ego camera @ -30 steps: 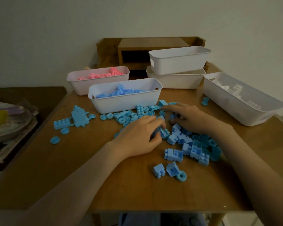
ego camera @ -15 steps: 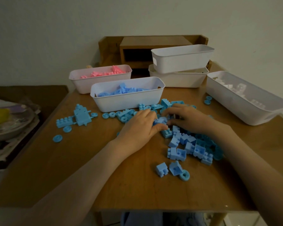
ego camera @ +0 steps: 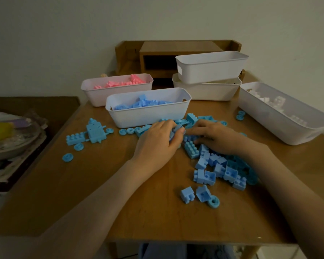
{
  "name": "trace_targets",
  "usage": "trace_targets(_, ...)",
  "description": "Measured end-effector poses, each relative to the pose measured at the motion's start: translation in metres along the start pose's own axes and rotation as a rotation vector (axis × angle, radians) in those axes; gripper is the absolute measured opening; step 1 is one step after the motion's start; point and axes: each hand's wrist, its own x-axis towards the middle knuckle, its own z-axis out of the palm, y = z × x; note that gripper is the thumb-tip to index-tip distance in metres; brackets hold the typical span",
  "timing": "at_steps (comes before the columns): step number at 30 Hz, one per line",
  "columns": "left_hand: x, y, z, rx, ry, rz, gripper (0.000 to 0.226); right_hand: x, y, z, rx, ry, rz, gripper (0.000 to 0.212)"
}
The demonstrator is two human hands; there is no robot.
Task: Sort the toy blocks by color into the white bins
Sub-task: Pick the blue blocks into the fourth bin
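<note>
Blue blocks (ego camera: 221,169) are lying heaped on the wooden table (ego camera: 82,193) before the blue-filled bin (ego camera: 148,116); left hand (ego camera: 157,144) is clamping a few, right hand (ego camera: 215,139) is covering others, grip unclear; bare wood is showing nearside.

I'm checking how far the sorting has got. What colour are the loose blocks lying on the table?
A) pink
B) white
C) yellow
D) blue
D: the loose blocks scattered on the table are all blue, while the pink blocks lie only in the far-left bin.
</note>
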Motion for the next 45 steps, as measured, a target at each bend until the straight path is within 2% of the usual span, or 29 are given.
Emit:
trace_targets(7, 0.0, 0.003, -0.002, 0.104, -0.041, -0.05, 0.025, -0.002, 0.002, 0.0, 0.124, 0.036, 0.109, 0.036)
trace_targets(13, 0.0, 0.002, 0.0, 0.136, -0.08, -0.058, 0.023, 0.001, 0.001, 0.003, 0.073, 0.047, 0.082, 0.032)
trace_targets(18, 0.001, 0.001, 0.001, 0.16, -0.099, -0.083, 0.023, 0.002, -0.005, 0.012, 0.023, 0.178, 0.04, 0.025)
trace_targets(21, 0.002, 0.005, 0.0, 0.14, -0.146, -0.092, 0.025, 0.003, -0.007, 0.015, 0.093, 0.26, 0.026, 0.022)
trace_targets(24, 0.008, 0.004, -0.007, 0.118, -0.105, -0.093, 0.02, 0.008, -0.012, 0.011, 0.135, 0.324, 0.033, 0.021)
trace_targets(28, 0.033, -0.012, -0.027, 0.204, -0.005, -0.136, 0.019, 0.022, -0.026, 0.001, 0.08, 0.39, -0.054, 0.021)
trace_targets(33, 0.077, -0.044, -0.04, 0.269, 0.044, -0.213, 0.029, 0.066, -0.026, -0.021, 0.083, 0.556, -0.048, 0.022)
trace_targets(36, 0.092, -0.059, -0.034, 0.255, 0.024, -0.21, 0.027, 0.097, -0.018, -0.015, 0.083, 0.472, 0.037, 0.025)
trace_targets(38, 0.097, -0.068, -0.031, 0.292, -0.055, -0.235, 0.028, 0.107, -0.015, -0.008, -0.011, 0.343, 0.107, 0.033)
trace_targets(40, 0.099, -0.074, -0.03, 0.292, -0.164, -0.302, 0.035, 0.11, -0.013, -0.008, -0.047, 0.285, 0.159, 0.034)
trace_targets(43, 0.101, -0.071, -0.032, 0.231, -0.27, -0.353, 0.045, 0.113, -0.013, -0.012, -0.079, 0.243, 0.139, 0.033)
trace_targets(45, 0.098, -0.063, -0.034, 0.256, -0.267, -0.333, 0.045, 0.11, -0.016, -0.014, -0.074, 0.221, 0.124, 0.035)
